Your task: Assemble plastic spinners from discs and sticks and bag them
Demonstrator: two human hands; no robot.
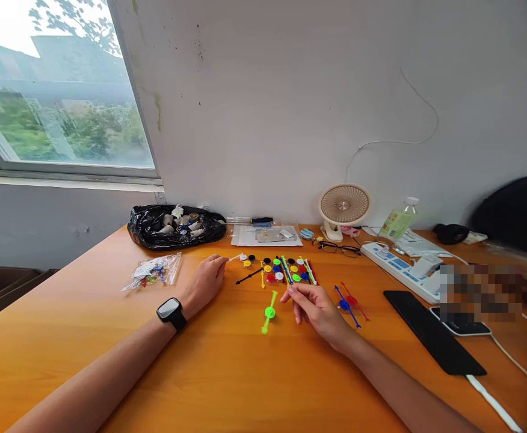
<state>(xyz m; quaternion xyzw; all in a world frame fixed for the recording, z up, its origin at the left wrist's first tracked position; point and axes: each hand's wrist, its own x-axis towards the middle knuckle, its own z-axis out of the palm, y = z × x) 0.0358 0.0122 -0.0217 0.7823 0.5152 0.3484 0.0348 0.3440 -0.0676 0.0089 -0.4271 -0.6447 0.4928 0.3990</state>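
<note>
At the left of the parts, my left hand [209, 278], wearing a watch, has its fingers closed on the end of a white plastic arrow [235, 258]. My right hand [315, 308] is held over the table with thumb and forefinger pressed together; anything between them is too small or hidden to make out. Just left of it stands a green arrow spinner [269, 313], its arrow slightly blurred. To the right of that hand are a blue arrow spinner [345, 305] and a red arrow spinner [352, 300]. A black arrow [248, 276] lies near my left hand.
Behind are coloured round bases [276, 269] and bundled arrows [287, 270]. A plastic bag of parts [153, 272] lies left, with a black bag [141, 227] behind. A fan [343, 204], glasses [335, 247], bottle [396, 222], power strip [394, 264] and black slab [430, 331] are rightward.
</note>
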